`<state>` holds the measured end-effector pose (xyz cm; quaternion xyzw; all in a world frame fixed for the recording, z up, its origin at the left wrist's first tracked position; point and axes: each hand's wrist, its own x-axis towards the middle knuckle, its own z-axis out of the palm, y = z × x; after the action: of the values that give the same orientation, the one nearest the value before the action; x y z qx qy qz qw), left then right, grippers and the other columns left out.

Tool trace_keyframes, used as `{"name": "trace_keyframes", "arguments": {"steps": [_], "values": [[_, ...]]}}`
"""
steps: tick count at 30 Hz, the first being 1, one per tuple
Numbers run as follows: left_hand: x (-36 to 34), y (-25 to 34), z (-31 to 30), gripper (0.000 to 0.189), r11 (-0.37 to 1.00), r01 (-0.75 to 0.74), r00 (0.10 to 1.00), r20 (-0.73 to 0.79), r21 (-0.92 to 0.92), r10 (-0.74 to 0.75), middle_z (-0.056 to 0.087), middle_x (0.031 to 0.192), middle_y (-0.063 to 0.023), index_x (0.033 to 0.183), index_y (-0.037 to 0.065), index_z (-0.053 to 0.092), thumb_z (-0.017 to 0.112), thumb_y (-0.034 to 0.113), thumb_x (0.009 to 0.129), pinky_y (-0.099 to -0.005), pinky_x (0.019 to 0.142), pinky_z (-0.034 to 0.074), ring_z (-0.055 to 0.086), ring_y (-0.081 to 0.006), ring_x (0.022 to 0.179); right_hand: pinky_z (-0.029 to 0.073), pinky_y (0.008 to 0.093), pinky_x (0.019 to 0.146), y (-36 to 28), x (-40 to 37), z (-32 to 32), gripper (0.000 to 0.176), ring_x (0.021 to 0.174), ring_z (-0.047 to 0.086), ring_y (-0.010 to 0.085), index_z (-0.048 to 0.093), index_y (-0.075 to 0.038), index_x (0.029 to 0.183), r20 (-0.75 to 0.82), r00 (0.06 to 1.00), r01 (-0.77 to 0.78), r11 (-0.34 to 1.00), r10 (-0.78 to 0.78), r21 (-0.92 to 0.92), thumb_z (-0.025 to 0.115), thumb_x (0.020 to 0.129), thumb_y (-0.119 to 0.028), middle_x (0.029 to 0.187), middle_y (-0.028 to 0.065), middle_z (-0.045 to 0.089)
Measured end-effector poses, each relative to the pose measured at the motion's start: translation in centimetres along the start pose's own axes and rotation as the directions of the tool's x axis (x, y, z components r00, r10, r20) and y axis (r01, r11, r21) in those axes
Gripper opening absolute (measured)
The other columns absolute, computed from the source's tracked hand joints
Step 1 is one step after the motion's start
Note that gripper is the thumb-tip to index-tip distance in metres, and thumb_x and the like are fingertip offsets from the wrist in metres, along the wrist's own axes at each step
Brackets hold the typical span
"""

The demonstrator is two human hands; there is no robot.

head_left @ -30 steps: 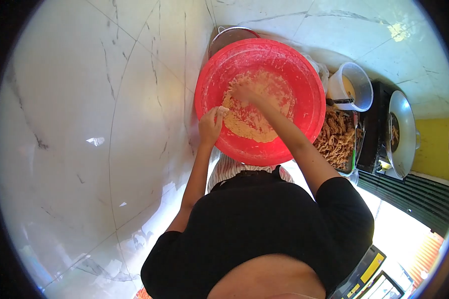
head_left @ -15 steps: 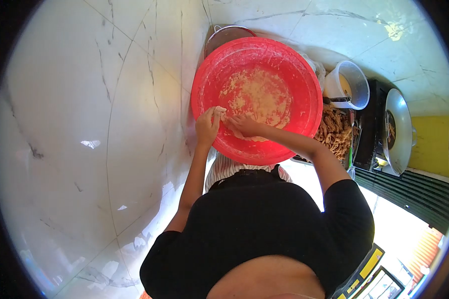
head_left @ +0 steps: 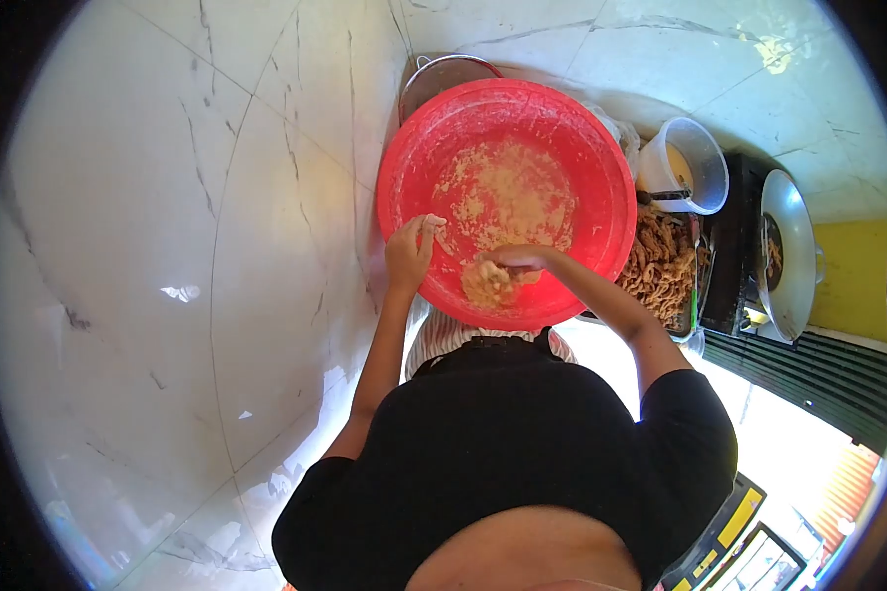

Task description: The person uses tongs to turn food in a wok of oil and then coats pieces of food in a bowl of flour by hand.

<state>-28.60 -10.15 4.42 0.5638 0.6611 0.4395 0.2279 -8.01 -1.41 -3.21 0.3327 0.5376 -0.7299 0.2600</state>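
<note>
Blurring into a pale, crumbly clump [head_left: 488, 286] low in the red basin [head_left: 601, 217], the right hand is partly hidden at its fingers [head_left: 508, 254], and whether anything is gripped cannot be told. At the basin's left rim, the left hand [head_left: 410, 258] is held with whitened fingertips close together, its grip on the rim unclear. Grainy powder [head_left: 508, 187] is spread across the round basin, upper centre of the frame, by which knobbly brown strips [head_left: 657, 268] are partly covered.

Head-worn view, facing steeply downward
</note>
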Motion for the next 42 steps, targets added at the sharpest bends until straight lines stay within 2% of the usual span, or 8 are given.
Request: {"name": "trace_keyframes", "arguments": {"steps": [4,12,16,18,25,30,39,42], "values": [[0.0,-0.3,0.0,0.026,1.000,-0.001,1.000,0.023,0.019,0.001,0.062,0.079,-0.0107,0.085,0.004,0.061,0.042,0.022,0.089,-0.0330,0.066,0.045,0.060,-0.0251,0.074,0.036,0.0209,0.043,-2.5,-2.7,0.0,0.047,0.054,0.050,0.0071,0.054,-0.012,0.112,-0.118,0.989,0.118,0.954,-0.088,0.275,0.035,0.088,-0.049,0.085,0.0037,0.059],[0.0,-0.3,0.1,0.026,1.000,0.008,1.000,0.025,0.017,-0.008,0.062,0.080,-0.0109,0.084,0.004,0.061,0.043,0.022,0.089,-0.0333,0.066,0.045,0.060,-0.0258,0.074,0.046,0.0390,0.073,0.4,6.0,-5.6,0.051,0.096,0.053,0.0245,0.037,-0.007,0.128,-0.586,0.522,0.258,0.770,-0.620,-0.584,0.041,0.088,-0.039,0.117,0.0198,0.047],[0.1,-0.5,0.2,0.027,1.000,-0.008,1.000,0.015,0.030,0.007,0.062,0.078,-0.0109,0.083,0.004,0.061,0.043,0.023,0.089,-0.0333,0.066,0.045,0.060,-0.0259,0.073,0.037,0.0513,0.089,-2.4,9.0,0.5,0.058,0.125,0.026,0.0334,0.024,-0.011,0.134,-0.781,0.542,-0.170,0.870,-0.310,-0.464,0.045,0.086,-0.037,0.135,0.0205,0.026],[0.0,-1.3,0.5,0.028,0.998,-0.007,1.000,0.013,0.066,0.006,0.062,0.078,-0.0107,0.083,0.004,0.061,0.042,0.023,0.090,-0.0331,0.066,0.045,0.060,-0.0254,0.073,0.029,0.0621,0.090,-4.2,6.4,5.2,0.061,0.131,0.008,0.0369,0.014,-0.017,0.137,-0.572,0.725,-0.324,0.542,-0.385,-0.775,0.043,0.086,-0.032,0.140,0.0180,0.015],[-0.1,-0.2,0.2,0.028,1.000,0.013,1.000,0.001,0.015,-0.013,0.063,0.080,-0.0105,0.084,0.004,0.062,0.042,0.024,0.090,-0.0326,0.067,0.045,0.061,-0.0246,0.075,0.038,0.0592,0.083,1.0,3.4,5.9,0.051,0.122,0.031,0.0364,0.024,-0.020,0.135,-0.327,0.881,-0.265,0.216,-0.343,-0.940,0.037,0.086,-0.020,0.140,0.0147,0.019],[0.0,-0.1,0.1,0.029,1.000,0.021,1.000,0.007,0.009,-0.021,0.063,0.080,-0.0103,0.085,0.004,0.062,0.041,0.024,0.090,-0.0322,0.068,0.045,0.061,-0.0240,0.075,0.047,0.0328,0.059,-0.6,1.1,3.4,0.060,0.089,0.057,0.0207,0.029,-0.016,0.133,-0.044,0.993,-0.112,0.737,0.111,-0.667,0.054,0.079,-0.023,0.108,0.0127,0.054],[0.0,-0.1,0.0,0.029,0.999,0.020,1.000,0.023,0.025,-0.020,0.063,0.082,-0.0112,0.085,0.004,0.062,0.041,0.023,0.090,-0.0324,0.068,0.046,0.061,-0.0243,0.076,0.046,0.0260,0.054,-1.2,-2.7,-1.5,0.066,0.075,0.054,0.0125,0.033,-0.020,0.132,-0.091,0.968,0.250,0.929,-0.234,0.272,0.064,0.074,-0.026,0.116,0.0076,0.049],[0.0,-0.1,0.0,0.029,1.000,0.012,1.000,0.018,0.025,-0.012,0.063,0.083,-0.0112,0.086,0.004,0.062,0.041,0.023,0.090,-0.0325,0.068,0.045,0.061,-0.0243,0.076,0.049,0.0263,0.064,-3.0,-5.7,-3.2,0.069,0.086,0.057,0.0157,0.030,-0.020,0.133,-0.252,0.918,0.230,0.929,-0.306,-0.289,0.063,0.073,-0.012,0.122,0.0097,0.045]]}}
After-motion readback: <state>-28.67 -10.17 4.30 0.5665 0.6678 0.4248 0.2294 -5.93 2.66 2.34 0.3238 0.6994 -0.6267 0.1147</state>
